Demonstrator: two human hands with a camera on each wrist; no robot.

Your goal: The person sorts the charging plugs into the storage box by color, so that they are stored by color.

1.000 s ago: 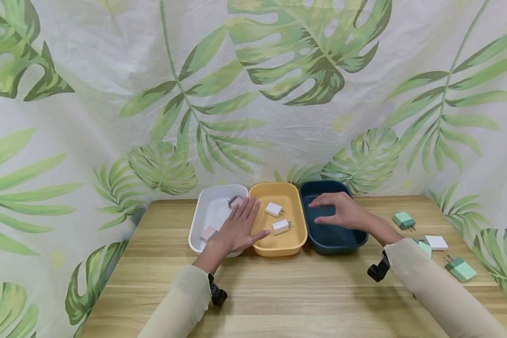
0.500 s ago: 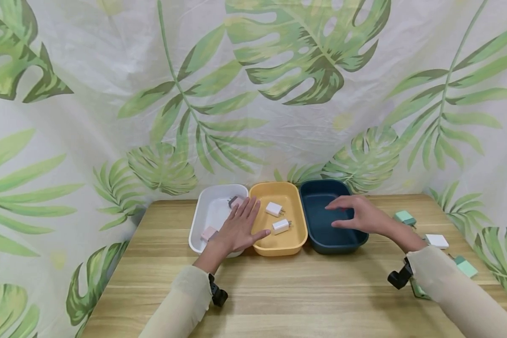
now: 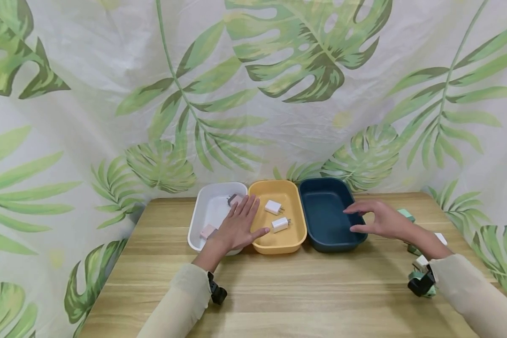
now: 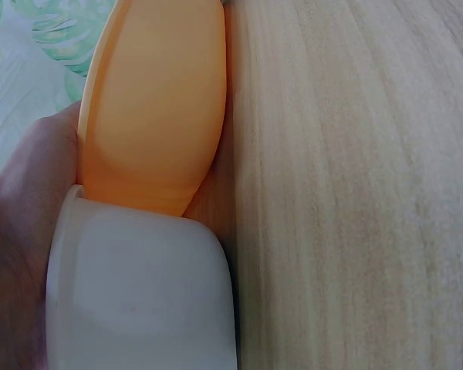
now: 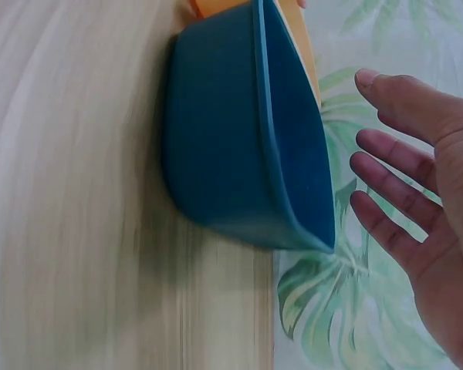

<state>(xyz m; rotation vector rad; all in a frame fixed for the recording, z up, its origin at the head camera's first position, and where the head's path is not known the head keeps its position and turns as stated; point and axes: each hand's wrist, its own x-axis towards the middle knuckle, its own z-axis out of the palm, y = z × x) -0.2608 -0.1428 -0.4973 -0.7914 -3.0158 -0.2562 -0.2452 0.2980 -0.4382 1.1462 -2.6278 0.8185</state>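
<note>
My left hand (image 3: 235, 225) lies with straight fingers across the adjoining rims of a white bin (image 3: 200, 211) and a yellow bin (image 3: 274, 245). Two pink-and-grey plug chargers, an upper charger (image 3: 235, 200) and a lower charger (image 3: 208, 231), sit in the white bin, partly covered by that hand. In the yellow bin are two white plug chargers, one charger (image 3: 273, 207) behind the other charger (image 3: 280, 224). Over the right rim of a dark blue bin (image 3: 326, 218) hovers my right hand (image 3: 378, 219), thumb and fingers spread apart around nothing. The right wrist view shows its bare palm (image 5: 455, 223) beside the bin.
On the right of the wooden table (image 3: 279, 291), several green and white plug chargers lie loose, among them a green charger (image 3: 406, 215) and a white charger (image 3: 441, 238). My right forearm partly hides them. A leaf-patterned cloth (image 3: 219, 94) hangs behind the bins.
My right hand has moved rightward, from over the middle of the blue bin to its right rim. The left hand has stayed in place.
</note>
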